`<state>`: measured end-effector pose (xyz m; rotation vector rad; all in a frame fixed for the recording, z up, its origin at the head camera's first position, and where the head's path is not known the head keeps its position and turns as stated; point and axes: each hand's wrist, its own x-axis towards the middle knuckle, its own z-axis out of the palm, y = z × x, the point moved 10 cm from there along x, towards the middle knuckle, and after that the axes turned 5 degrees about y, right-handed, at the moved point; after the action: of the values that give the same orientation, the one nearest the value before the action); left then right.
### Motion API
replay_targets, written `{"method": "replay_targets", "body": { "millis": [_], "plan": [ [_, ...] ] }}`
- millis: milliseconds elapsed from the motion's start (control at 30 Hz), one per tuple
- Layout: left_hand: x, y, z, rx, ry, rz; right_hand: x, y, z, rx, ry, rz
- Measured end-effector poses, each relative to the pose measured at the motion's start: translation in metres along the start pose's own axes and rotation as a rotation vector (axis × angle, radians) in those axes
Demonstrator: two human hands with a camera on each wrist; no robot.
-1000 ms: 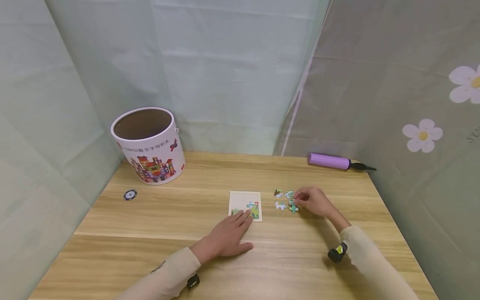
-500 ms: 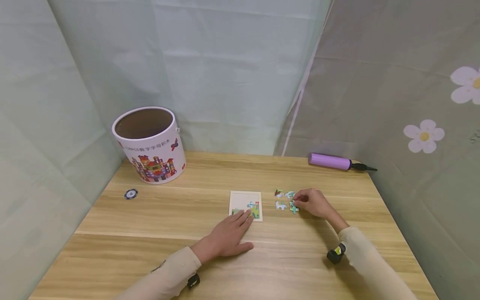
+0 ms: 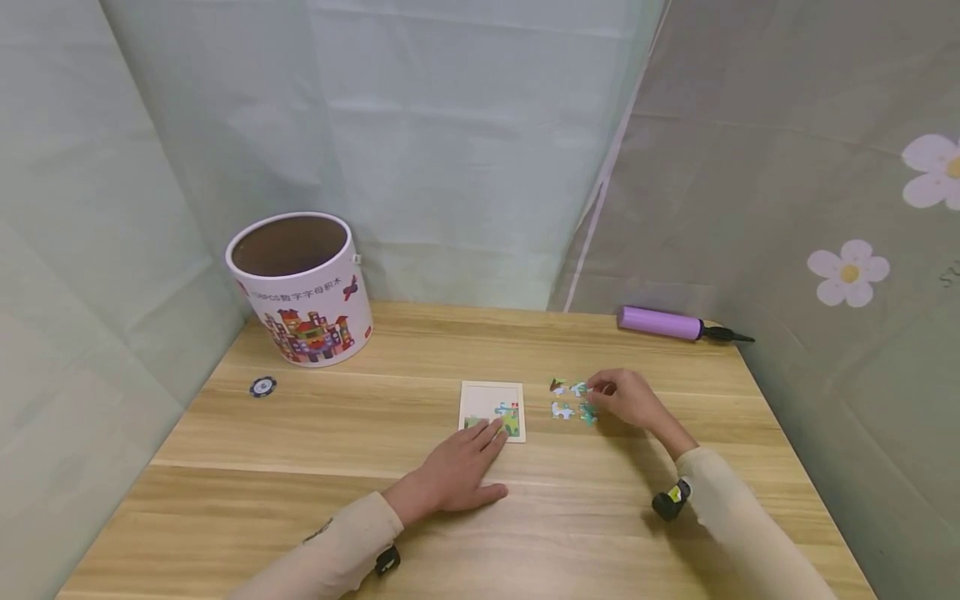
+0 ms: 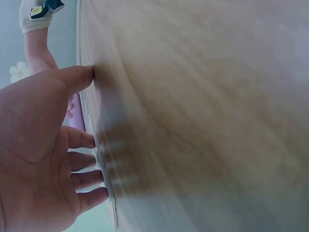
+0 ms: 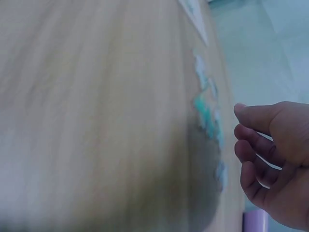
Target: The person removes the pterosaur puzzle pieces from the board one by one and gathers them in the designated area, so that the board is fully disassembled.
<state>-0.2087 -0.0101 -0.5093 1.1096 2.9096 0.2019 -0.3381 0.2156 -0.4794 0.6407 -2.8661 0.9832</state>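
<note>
My left hand (image 3: 461, 471) lies flat with straight fingers on the lower part of a small square jigsaw board (image 3: 491, 395); in the left wrist view its fingertips meet the board's thin edge. Assembled pieces (image 3: 508, 414) fill part of the board's lower right, some hidden under the fingers. To the right of the board lie several loose puzzle pieces: a green one (image 3: 588, 413), a white-blue one (image 3: 562, 411), a brown-green one (image 3: 557, 387) and a blue-green one (image 3: 578, 389). Above the rightmost pieces hovers my right hand (image 3: 625, 397), fingers loosely bent, nothing between thumb and forefinger (image 5: 243, 130).
A white printed bucket (image 3: 307, 292) stands at the back left, with a dark blue and white round chip (image 3: 262, 387) before it. Near the back right edge lies a purple hand pump (image 3: 660, 323). Fabric curtains (image 3: 465, 150) border the wooden table (image 3: 315, 450).
My right hand has shifted slightly up and away from the green puzzle piece, whose position has changed a little. The left hand stays on the board.
</note>
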Motion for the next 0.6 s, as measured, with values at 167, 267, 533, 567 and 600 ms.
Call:
{"method": "replay_targets", "body": {
  "millis": [167,267,533,567,600],
  "plan": [
    [-0.001,0.0,0.0,-0.017,0.001,-0.009,0.01,-0.023,0.0,0.011,0.008,-0.055],
    [-0.001,0.001,0.001,0.001,-0.013,-0.006,0.015,-0.037,0.006,0.033,0.004,-0.091],
    [-0.002,0.005,-0.004,-0.005,-0.014,0.006,0.03,-0.061,0.032,0.08,-0.041,-0.126],
    [-0.003,0.005,-0.004,-0.005,-0.016,0.007,0.031,-0.064,0.035,0.086,-0.047,-0.129],
    [-0.003,0.006,-0.004,-0.006,-0.023,0.006,0.033,-0.067,0.039,0.085,-0.052,-0.138]
  ]
}}
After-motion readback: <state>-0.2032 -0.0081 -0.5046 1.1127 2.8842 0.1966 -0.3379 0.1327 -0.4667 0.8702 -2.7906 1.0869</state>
